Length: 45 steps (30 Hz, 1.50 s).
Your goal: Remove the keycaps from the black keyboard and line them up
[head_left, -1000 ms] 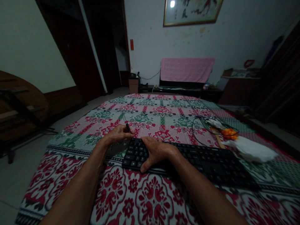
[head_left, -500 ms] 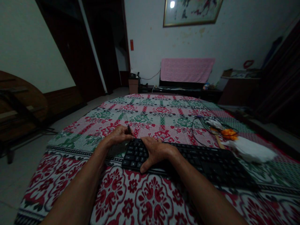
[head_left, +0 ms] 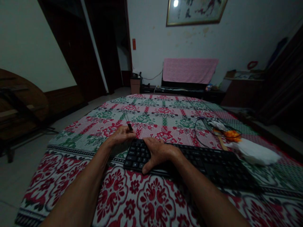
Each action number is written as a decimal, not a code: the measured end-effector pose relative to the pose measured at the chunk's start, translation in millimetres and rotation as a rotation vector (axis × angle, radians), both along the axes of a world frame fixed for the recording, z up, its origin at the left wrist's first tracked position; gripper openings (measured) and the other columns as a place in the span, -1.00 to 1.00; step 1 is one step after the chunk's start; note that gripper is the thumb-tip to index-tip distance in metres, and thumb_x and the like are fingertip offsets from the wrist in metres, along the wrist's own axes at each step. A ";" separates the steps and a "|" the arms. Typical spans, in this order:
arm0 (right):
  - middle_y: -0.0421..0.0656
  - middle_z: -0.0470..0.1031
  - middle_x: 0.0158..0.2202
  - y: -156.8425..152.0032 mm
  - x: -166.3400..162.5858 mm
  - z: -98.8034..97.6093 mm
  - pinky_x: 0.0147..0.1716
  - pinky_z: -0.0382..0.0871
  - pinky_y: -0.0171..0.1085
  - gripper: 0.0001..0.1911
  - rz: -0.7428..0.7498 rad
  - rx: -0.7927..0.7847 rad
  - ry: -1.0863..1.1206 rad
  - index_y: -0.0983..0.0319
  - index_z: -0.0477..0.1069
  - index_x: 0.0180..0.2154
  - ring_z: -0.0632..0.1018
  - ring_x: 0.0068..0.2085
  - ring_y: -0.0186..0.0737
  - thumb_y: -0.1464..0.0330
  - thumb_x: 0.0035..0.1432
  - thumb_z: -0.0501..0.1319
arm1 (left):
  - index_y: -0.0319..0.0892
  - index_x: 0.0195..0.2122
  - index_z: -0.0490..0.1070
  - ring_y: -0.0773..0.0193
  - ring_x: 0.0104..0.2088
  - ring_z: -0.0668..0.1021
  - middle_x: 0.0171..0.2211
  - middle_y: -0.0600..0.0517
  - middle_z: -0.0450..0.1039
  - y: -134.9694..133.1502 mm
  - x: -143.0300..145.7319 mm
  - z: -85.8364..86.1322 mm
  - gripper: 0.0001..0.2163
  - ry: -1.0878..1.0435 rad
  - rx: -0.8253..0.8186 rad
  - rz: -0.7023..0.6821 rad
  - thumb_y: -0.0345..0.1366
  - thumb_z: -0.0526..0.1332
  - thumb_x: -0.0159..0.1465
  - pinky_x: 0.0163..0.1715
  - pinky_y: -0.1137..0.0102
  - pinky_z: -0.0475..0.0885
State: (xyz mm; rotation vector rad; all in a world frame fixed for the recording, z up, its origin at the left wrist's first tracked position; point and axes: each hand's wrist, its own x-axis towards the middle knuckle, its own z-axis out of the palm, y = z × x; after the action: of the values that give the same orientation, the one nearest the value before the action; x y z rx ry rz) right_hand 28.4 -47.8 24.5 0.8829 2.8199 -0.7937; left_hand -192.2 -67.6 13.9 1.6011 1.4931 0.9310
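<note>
A black keyboard (head_left: 215,167) lies flat on the patterned cloth in front of me. My right hand (head_left: 157,154) grips it across its width near the left end, thumb on the near edge and fingers toward the far edge, covering some keys. Just beyond the far left corner, my left hand (head_left: 121,136) is closed in a pinch around a small, slim black tool (head_left: 130,126). One end of this tool sticks up above the fingers; its kind is too dim to make out. The pinching fingertips are close to the keyboard's corner.
The flowered cloth (head_left: 163,110) covers the large table. Right of the keyboard lie a black cable (head_left: 196,132), an orange item (head_left: 233,136), a flat wooden stick (head_left: 222,143) and crumpled white tissue (head_left: 255,152). A folded round tabletop (head_left: 21,97) stands at the left.
The black tool in my left hand has shifted slightly and shows more above the fingers. My right hand keeps its hold on the keyboard. The view has moved a little.
</note>
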 end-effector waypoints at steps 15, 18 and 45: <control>0.07 0.00 0.20 -0.2 -0.4 -0.4 0.13 -0.09 0.06 0.26 0.001 0.009 0.033 0.23 -0.08 0.20 0.07 0.18 0.14 -0.06 -0.55 0.36 | -0.25 -0.51 0.32 0.39 -0.66 0.39 -0.66 0.10 0.32 34.3 19.3 -21.3 -0.77 -0.399 0.105 0.191 -0.24 0.31 -0.11 -0.64 0.49 0.28; 0.07 0.04 0.18 -1.6 -0.8 0.2 0.13 -0.11 0.10 0.26 -0.007 0.023 0.038 0.23 -0.05 0.18 0.10 0.17 0.16 -0.07 -0.58 0.35 | -0.24 -0.49 0.30 0.42 -0.66 0.39 -0.64 0.12 0.30 45.8 27.1 -18.6 -0.77 -0.501 0.097 0.195 -0.26 0.32 -0.11 -0.61 0.48 0.32; -0.18 0.55 -0.36 82.5 -71.7 -27.2 -0.35 0.28 -0.40 -0.81 -0.499 0.289 0.407 0.21 0.49 -0.33 0.51 -0.30 -0.29 0.29 -0.03 0.22 | -0.26 -0.47 0.33 0.44 -0.68 0.35 -0.69 0.12 0.30 63.8 14.6 -33.3 -0.80 -0.647 0.090 0.187 -0.28 0.29 -0.06 -0.66 0.51 0.24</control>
State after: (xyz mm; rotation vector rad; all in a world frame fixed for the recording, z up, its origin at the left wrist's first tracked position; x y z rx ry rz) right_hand -43.3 34.7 -2.7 1.6932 3.1567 -0.6786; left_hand -177.6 -3.7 -19.4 1.0682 1.1546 1.4689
